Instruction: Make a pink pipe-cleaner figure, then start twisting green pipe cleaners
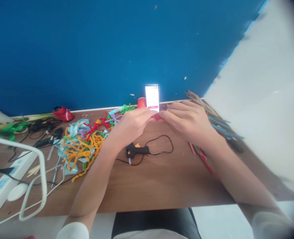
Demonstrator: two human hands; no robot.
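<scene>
My left hand (135, 122) and my right hand (186, 116) meet over the middle of the table. Both are closed, thumbs and fingertips pinching a small pink pipe cleaner piece (157, 117) between them. Fingers cover most of that piece, so its full shape is hidden. Just behind the fingertips a lit phone (152, 98) stands upright. Beside it, partly behind my left hand, is a red cup (141, 102). A black hot glue gun (137, 150) lies on the table below my hands, its cord looping to the right.
Orange pipe cleaners (87, 151) lie tangled with light blue ribbon (74, 127) on the left. A white power strip (11, 179) and a white curved frame (43, 179) occupy the near left. Red and pink pipe cleaners (203, 157) lie by my right forearm. A blue wall (112, 49) rises behind.
</scene>
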